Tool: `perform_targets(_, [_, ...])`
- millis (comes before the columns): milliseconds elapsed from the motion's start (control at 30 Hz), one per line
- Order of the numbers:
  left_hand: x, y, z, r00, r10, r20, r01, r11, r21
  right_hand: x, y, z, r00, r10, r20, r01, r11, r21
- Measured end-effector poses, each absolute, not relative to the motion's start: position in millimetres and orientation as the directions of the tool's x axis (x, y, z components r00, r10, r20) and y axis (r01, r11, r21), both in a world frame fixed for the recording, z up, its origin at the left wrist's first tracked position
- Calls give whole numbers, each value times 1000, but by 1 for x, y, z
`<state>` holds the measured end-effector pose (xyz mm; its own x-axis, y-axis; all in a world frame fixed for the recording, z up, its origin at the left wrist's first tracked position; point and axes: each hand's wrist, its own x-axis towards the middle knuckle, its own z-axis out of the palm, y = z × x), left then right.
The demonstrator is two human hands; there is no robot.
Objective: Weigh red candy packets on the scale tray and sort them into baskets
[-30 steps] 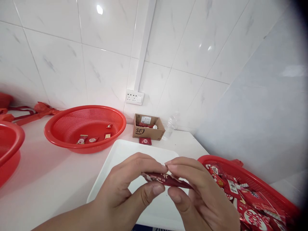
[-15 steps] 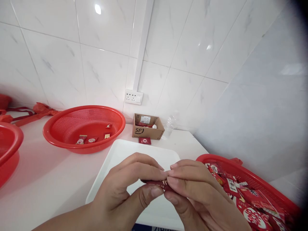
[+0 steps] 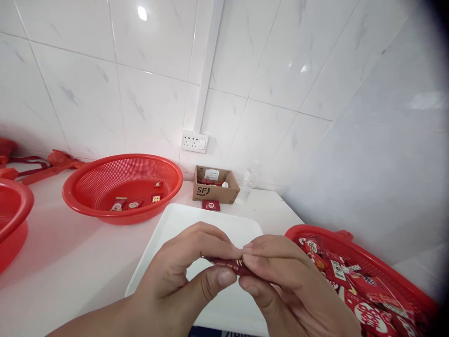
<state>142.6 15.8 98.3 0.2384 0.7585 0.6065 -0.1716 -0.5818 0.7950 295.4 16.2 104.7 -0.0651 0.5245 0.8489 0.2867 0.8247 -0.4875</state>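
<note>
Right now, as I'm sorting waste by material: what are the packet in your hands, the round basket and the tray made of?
Packet: thin, dark red, printed; probably plastic film or foil.
Round basket: red moulded plastic, perforated mesh wall.
Tray: smooth white, slight sheen, likely plastic.

Our fingers (image 3: 210, 245) cover most of the red packet (image 3: 226, 263); the far-left basket (image 3: 17, 199) runs off the picture's edge.

Red sachet (image 3: 229, 265): glossy, creased film. Tray (image 3: 182, 229): smooth white plastic, soft sheen. 2 round baskets (image 3: 105, 180) (image 3: 294, 230): red moulded plastic, perforated mesh walls, shiny rims. Box (image 3: 203, 191): matt brown cardboard. Bottle (image 3: 249, 180): clear plastic. Wall tiles (image 3: 87, 93): high-gloss, marble-veined ceramic. Worktop (image 3: 70, 262): smooth, white, faintly reflective.
</note>
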Motion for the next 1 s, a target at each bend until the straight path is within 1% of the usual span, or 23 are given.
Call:
perform_targets(100, [142,15,98,234,804,547,-195,-512,836,295,16,106,-35,562,826,257,804,-536])
perform_targets(233, [141,15,98,218,839,499,-210,-458,864,296,14,105,6,536,844,275,811,-517])
perform_targets(400, [141,15,96,247,855,456,-204,-414,887,298,12,104,5,555,832,252,804,-538])
perform_targets(600, [142,14,96,252,848,466,-192,-428,883,302,15,105,-33,490,871,280,841,-463])
perform_targets(800, [142,15,97,244,851,465,-185,-430,884,302,15,103,-14,466,884,277,852,-445])
perform_targets(900, [141,14,97,250,857,451,-206,-408,889,299,14,103,9,501,866,274,831,-484])
perform_targets(1000, [141,14,97,297,859,416,-266,-344,900,296,15,103,60,569,820,268,782,-562])
